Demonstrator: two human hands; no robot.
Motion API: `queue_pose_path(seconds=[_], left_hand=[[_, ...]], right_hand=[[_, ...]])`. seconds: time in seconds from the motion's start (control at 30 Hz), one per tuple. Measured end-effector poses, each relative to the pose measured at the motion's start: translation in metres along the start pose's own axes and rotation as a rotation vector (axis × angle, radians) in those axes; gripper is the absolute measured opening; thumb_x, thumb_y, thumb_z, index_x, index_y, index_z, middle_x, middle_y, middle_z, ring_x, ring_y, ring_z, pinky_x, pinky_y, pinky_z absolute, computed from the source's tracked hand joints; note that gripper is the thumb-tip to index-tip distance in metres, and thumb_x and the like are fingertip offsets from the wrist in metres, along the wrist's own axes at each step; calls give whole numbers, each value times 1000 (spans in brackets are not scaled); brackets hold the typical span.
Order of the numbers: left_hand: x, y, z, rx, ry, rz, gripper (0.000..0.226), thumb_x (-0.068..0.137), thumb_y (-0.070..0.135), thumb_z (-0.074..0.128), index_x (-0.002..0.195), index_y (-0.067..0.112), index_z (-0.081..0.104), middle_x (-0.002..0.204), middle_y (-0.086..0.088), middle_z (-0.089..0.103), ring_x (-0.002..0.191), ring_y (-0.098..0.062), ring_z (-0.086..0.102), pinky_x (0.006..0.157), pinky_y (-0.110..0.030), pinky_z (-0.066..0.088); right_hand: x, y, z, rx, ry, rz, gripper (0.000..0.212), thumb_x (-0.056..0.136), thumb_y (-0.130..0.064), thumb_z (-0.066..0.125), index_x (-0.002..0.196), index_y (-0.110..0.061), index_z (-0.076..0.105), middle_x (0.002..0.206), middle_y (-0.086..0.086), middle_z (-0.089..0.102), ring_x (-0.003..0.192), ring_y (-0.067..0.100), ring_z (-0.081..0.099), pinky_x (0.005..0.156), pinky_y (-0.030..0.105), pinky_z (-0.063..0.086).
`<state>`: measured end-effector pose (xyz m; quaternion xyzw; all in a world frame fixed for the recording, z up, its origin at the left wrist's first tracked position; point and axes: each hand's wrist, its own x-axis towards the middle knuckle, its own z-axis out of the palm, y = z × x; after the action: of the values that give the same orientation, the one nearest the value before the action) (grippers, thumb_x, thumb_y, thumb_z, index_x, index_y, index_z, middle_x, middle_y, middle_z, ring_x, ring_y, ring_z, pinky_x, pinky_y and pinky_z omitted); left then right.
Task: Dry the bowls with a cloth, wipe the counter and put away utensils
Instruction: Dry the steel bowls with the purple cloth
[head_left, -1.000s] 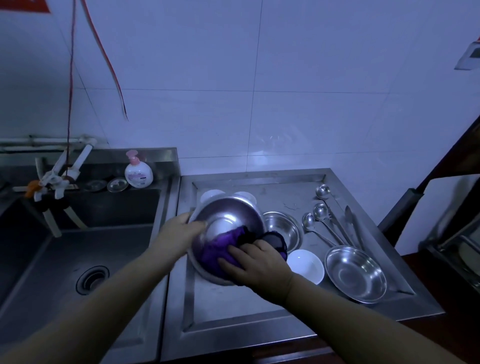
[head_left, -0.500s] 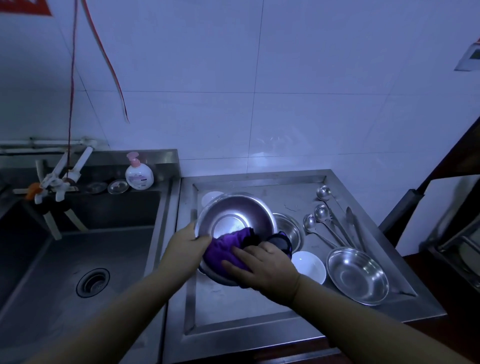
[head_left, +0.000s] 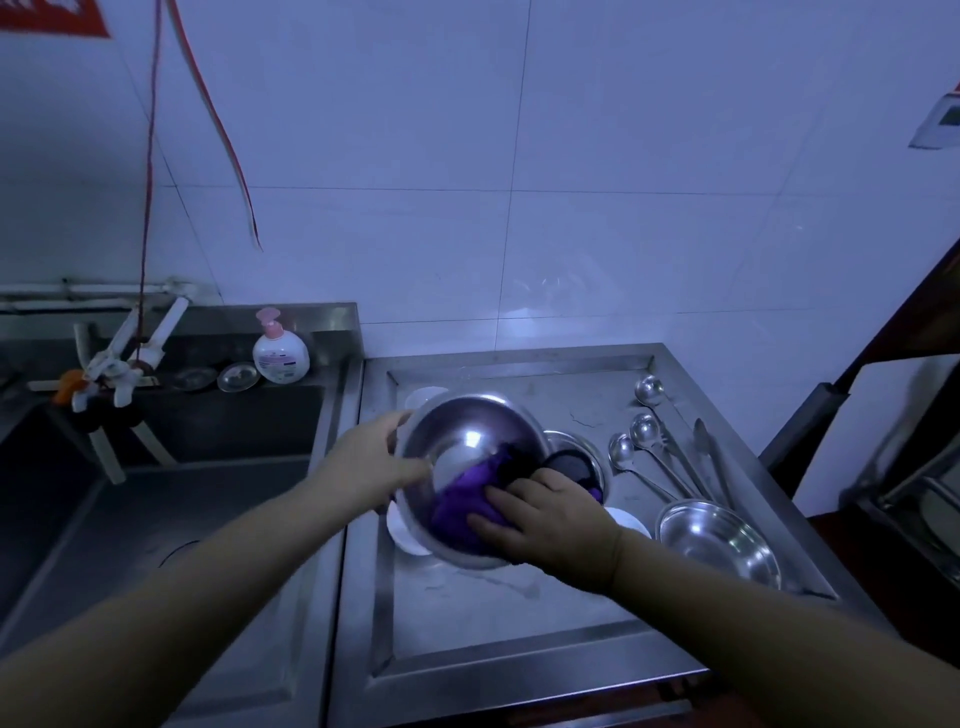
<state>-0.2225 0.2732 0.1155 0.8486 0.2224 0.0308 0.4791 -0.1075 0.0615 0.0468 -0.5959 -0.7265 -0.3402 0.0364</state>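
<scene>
In the head view, the left hand (head_left: 371, 460) holds the left rim of the big metal bowl (head_left: 467, 441), with its fingers curled round the edge. The bowl is tilted up over the left side of the counter (head_left: 519, 613). The right hand (head_left: 550, 512) is inside the bowl and presses the purple cloth (head_left: 462, 501) against its wall, fingers bent over the cloth. A white bowl (head_left: 402, 535) sits under the big bowl. Another metal bowl (head_left: 719, 540) sits near the counter's right edge. Three ladles (head_left: 647, 431) lie by the back right corner. A soap bottle (head_left: 280, 353) stands on the sink's back edge.
</scene>
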Motion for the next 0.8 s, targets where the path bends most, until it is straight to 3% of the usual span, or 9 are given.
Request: queue_pose_path(seconds=[0.17,0.23,0.4,0.5,0.57,0.67,0.73,0.8], left_hand=[[-23,-17,52,-382,29,-141,39,81,11,68,113,13,46,94,-14,65,58,-24,70,47,-31,54],[-20,-17,56,-429,109,-148,30,86,9,61,112,13,47,96,-13,63,57,-24,69,49,-33,55],[-9,-16,44,-207,119,-73,24,81,2,49,100,17,52,79,-12,63,40,-20,59,36,-26,43],[-4,-12,32,-59,80,-34,27,78,3,51,98,20,55,73,-11,60,37,-15,50,32,-22,36],[0,-9,19,51,-2,6,27,76,5,52,92,24,59,72,-5,62,43,-14,52,35,-24,38],[6,-1,1,205,-151,62,26,72,5,50,79,28,60,78,-10,67,59,-29,61,51,-37,49],[9,0,-5,200,-218,40,24,74,7,51,87,25,59,74,-13,66,52,-33,59,43,-32,46],[11,-2,-6,259,-220,35,39,79,15,57,117,20,51,88,-9,67,63,-31,67,50,-35,54]], right_hand=[[12,-27,9,-67,-28,286,41,76,-18,67,117,-15,65,96,11,69,63,25,57,59,31,48],[18,-39,12,-42,-40,343,45,79,-18,59,124,-16,60,94,10,67,63,24,56,58,32,48],[19,-42,15,-1,-29,360,40,88,-15,44,124,-17,62,101,13,69,66,25,60,59,30,48],[6,-31,14,14,-16,247,32,97,-14,37,125,-17,50,104,13,70,69,25,61,61,29,48],[-3,-20,12,11,-48,103,31,94,-17,47,125,-17,46,106,13,69,72,25,62,63,31,49],[-10,-2,7,1,-111,-61,34,91,-19,55,124,-19,51,107,11,69,78,25,63,68,34,51],[-8,7,3,19,-127,-80,32,89,-16,55,119,-21,63,105,9,69,79,25,64,70,34,52],[-6,12,-1,54,-153,-57,32,88,-14,50,114,-22,68,101,7,69,77,25,63,70,34,51]])
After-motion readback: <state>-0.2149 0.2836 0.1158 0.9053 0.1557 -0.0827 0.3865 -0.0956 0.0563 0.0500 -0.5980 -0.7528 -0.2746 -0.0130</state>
